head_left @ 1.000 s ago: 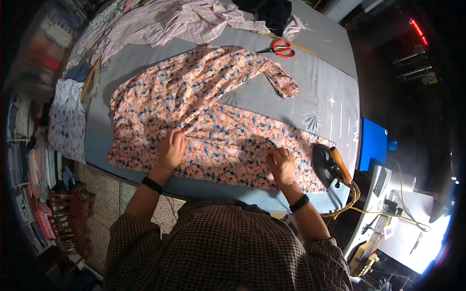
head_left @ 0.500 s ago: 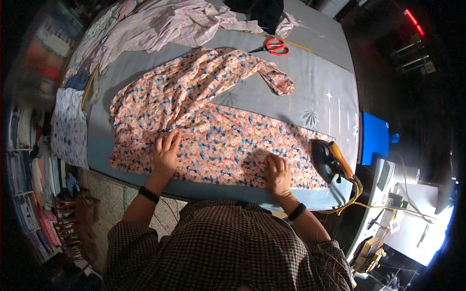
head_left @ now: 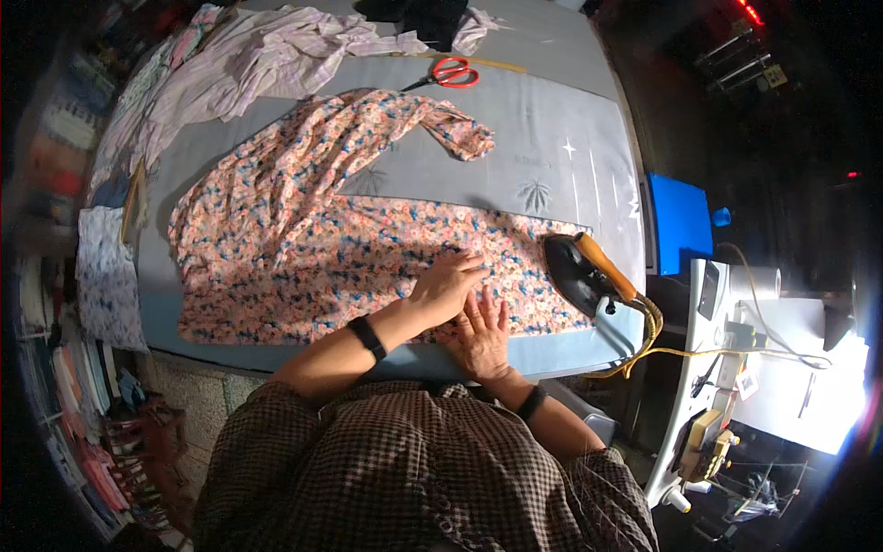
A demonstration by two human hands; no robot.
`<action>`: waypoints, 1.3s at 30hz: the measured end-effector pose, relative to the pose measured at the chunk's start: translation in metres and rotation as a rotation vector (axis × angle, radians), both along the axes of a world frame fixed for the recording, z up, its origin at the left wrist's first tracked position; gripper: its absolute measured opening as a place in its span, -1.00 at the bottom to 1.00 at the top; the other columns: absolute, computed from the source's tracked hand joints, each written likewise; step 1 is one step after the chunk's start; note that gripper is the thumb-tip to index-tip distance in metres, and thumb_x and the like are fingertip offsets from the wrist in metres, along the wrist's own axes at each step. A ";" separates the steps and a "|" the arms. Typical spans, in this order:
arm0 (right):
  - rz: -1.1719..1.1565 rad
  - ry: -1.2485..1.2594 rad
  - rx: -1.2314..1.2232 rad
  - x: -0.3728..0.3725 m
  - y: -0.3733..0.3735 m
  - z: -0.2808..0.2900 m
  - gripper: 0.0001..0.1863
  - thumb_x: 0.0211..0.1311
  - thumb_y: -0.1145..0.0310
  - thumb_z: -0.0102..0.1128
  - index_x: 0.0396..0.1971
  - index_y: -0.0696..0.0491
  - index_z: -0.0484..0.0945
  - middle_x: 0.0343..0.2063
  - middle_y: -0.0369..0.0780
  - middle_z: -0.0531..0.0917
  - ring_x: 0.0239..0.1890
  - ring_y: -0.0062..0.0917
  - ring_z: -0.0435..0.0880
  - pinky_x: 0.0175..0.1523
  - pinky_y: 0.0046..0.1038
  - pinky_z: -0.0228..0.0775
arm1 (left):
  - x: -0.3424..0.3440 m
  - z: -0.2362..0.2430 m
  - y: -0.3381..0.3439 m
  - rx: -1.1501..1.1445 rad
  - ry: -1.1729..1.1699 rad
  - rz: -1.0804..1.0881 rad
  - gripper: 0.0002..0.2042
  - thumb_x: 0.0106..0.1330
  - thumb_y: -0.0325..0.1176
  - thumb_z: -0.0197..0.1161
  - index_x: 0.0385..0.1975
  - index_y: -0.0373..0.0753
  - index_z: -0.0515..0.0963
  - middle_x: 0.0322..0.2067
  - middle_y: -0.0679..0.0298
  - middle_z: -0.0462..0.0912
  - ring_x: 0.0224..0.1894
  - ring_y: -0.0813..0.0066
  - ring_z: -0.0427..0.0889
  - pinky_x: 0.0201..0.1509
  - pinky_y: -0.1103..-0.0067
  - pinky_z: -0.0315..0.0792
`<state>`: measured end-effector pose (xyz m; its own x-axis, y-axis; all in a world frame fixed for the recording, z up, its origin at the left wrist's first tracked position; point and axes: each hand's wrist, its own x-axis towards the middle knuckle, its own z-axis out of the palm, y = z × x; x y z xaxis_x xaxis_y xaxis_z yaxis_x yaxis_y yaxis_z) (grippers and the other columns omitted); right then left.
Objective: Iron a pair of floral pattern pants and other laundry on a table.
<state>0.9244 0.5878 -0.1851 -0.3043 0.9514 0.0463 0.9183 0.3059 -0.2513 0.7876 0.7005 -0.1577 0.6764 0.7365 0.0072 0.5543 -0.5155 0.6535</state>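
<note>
A pink floral garment (head_left: 368, 262) with blue specks lies spread over the padded table; its upper part is bunched at the far left and one sleeve (head_left: 457, 129) reaches to the right. My left hand (head_left: 449, 287) rests on the cloth right of the middle, its fingers stretched toward the right. Close beside it, my right hand (head_left: 483, 339) lies flat near the garment's front edge, fingers pointing away from me and apart. Neither hand grips anything. On the garment's right end stands a dark iron (head_left: 572, 276) with a wooden handle (head_left: 602, 265) and a yellowish cord.
Red-handled scissors (head_left: 453, 72) lie at the back beside a wooden ruler (head_left: 501, 64). A pale checked cloth (head_left: 267, 60) is heaped at the far left, and a white-blue floral cloth (head_left: 110, 276) hangs over the left edge. Beyond the right edge is a blue box (head_left: 679, 224).
My left hand has slid from the garment's middle left across to the right, next to my right hand. My right hand has shifted slightly toward the front edge. The view has turned a little.
</note>
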 end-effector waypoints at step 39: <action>0.287 -0.138 -0.344 0.049 0.128 0.090 -0.24 -0.09 0.24 0.32 0.20 0.03 0.29 -0.33 -0.05 0.65 -0.34 -0.17 0.66 -0.27 -0.22 0.53 | -0.068 -0.038 -0.098 0.211 0.175 0.084 -0.23 0.18 0.05 0.25 0.36 -0.08 0.10 0.42 0.23 -0.10 0.46 0.24 -0.21 0.46 0.15 -0.28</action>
<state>0.9735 0.7160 -0.0949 -0.5384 0.7811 -0.3161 0.8407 0.4726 -0.2641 0.7194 0.6023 -0.1953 0.6176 0.7846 0.0549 0.6957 -0.5775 0.4272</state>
